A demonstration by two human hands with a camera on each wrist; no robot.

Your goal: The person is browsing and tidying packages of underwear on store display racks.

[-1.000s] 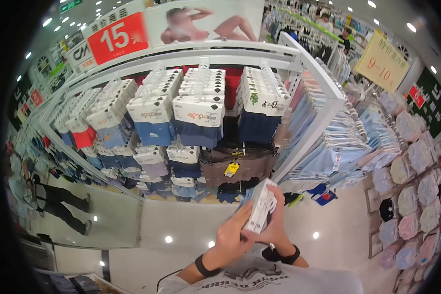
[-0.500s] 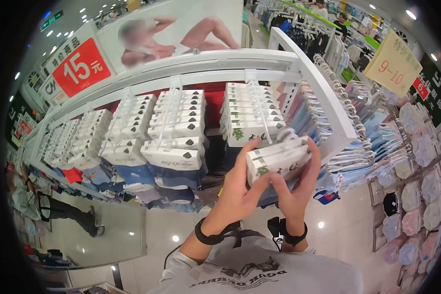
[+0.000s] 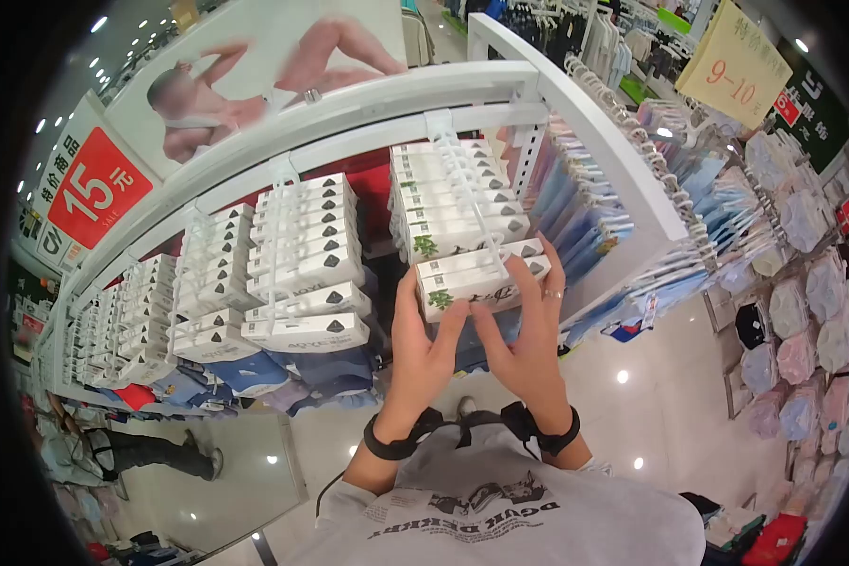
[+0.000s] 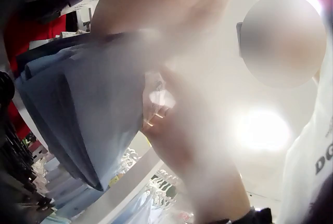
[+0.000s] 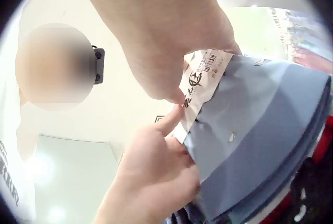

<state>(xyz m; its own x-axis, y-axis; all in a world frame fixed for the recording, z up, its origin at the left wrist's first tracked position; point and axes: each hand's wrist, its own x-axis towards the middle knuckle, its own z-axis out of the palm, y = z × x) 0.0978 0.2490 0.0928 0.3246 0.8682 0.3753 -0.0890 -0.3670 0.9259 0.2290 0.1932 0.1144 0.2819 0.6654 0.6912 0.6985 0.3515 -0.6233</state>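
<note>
Both hands grip a small bunch of underwear packs [image 3: 476, 283] by the ends of their white card headers, at the front end of a white display hook [image 3: 489, 226]. My left hand [image 3: 422, 335] holds the left end and my right hand [image 3: 528, 325] the right end, thumbs meeting at the front face. Blue underwear [image 5: 250, 115] hangs below the header in the right wrist view. Behind, a row of similar white-headed packs [image 3: 448, 179] fills the same hook. In the left wrist view, blurred, grey-blue underwear [image 4: 99, 109] hangs beneath my left hand.
More packs hang in columns to the left [image 3: 307, 236]. A white rack frame [image 3: 594, 123] runs above and right, with light blue garments on hangers [image 3: 594, 226] beyond it. A red price sign [image 3: 99, 189] stands at left. Bagged goods [image 3: 792, 311] hang at far right.
Both hands have carried the packs up from near the body to the front of the right-hand hook, turning the header level. The head view has moved closer to the rack.
</note>
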